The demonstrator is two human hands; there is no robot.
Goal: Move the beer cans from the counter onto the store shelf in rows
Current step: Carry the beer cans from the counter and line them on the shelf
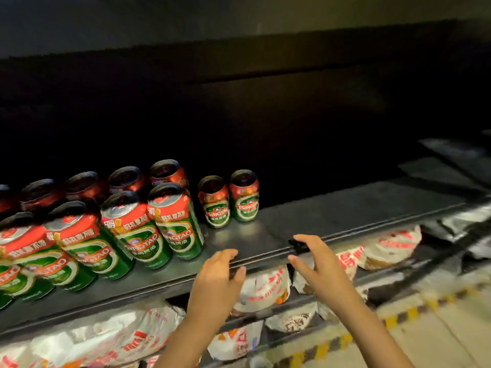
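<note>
Beer cans (175, 221) stand upright in rows at the left of the shelf (345, 208), two more (229, 199) set back beside them. Both hands — left (220, 272), right (313, 258) — hover at the shelf's front edge, fingers loosely spread, holding nothing. Cans likely rigid, smooth, fairly heavy if full — best taken round the middle.

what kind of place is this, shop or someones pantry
Most likely a shop aisle. Matching Tsingtao beer cans stand in rows on a dark metal display shelf, the shelf below is packed with white and red snack bags, and yellow and black hazard tape runs along the floor.
</note>
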